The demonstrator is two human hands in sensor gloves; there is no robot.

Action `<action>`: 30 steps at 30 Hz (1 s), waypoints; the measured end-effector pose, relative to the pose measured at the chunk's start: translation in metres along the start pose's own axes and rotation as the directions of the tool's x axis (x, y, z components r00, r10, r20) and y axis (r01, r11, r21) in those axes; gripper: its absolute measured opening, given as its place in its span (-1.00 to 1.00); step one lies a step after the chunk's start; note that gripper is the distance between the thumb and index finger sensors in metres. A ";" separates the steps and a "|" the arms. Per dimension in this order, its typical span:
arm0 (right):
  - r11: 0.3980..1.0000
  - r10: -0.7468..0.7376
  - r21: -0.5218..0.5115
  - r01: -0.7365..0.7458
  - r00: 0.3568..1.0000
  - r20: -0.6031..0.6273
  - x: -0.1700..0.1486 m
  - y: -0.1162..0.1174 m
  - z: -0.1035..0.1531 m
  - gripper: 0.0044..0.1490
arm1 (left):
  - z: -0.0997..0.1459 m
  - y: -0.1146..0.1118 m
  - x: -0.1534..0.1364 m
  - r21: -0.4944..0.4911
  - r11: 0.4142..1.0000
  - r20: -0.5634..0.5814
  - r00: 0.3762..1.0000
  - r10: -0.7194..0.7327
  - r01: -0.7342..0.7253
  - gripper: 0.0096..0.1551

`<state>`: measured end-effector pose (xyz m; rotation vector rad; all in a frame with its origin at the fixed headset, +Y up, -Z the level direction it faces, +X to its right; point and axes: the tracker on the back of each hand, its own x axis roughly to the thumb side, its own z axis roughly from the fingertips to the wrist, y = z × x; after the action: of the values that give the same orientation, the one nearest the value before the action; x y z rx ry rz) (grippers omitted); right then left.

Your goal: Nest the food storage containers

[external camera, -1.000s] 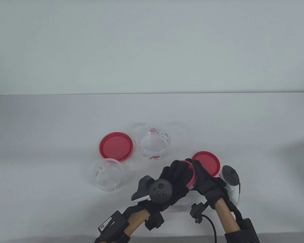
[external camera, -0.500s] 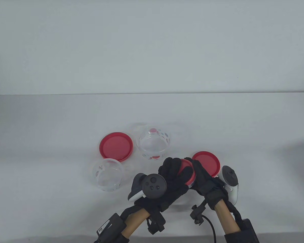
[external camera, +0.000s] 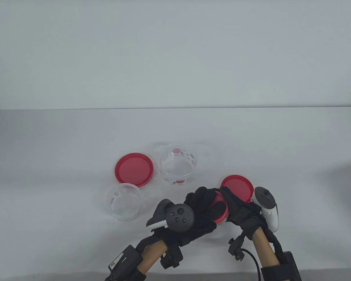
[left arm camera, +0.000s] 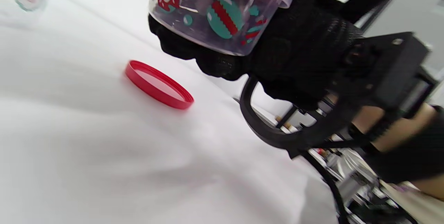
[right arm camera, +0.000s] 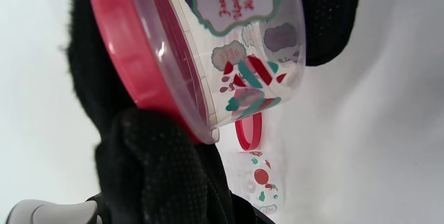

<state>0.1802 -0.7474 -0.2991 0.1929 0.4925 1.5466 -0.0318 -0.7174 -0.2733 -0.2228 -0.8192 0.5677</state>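
A small clear printed container (external camera: 222,218) with a red lid (external camera: 219,206) is held above the table between both hands. My left hand (external camera: 206,202) grips the lid from the left. My right hand (external camera: 226,202) grips the container's body from the right. The left wrist view shows the printed body (left arm camera: 215,12) with right-hand fingers (left arm camera: 295,43) wrapped around it. The right wrist view shows the container tilted on its side (right arm camera: 242,54), lid rim (right arm camera: 128,50) to the left. A large open container (external camera: 177,168) and a medium open container (external camera: 125,205) stand on the table.
A large red lid (external camera: 134,169) lies flat left of the large container. A smaller red lid (external camera: 237,187) lies just beyond my right hand, and it also shows in the left wrist view (left arm camera: 158,84). The white table (external camera: 61,146) meets a white wall behind.
Both hands and the lidded container have come slightly toward the front edge. My left hand has shifted its hold on the lid. The other containers and lids have not moved.
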 end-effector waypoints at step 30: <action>0.997 -0.065 -0.033 0.069 0.992 0.112 -0.007 0.031 -0.004 -0.10 | 0.023 0.010 -0.041 0.347 0.739 -0.296 0.680 0.671 -0.578 -0.31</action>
<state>0.1506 -0.7536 -0.2884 0.2305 0.3788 1.4697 -0.0748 -0.7332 -0.2879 -0.4056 -0.2366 1.2235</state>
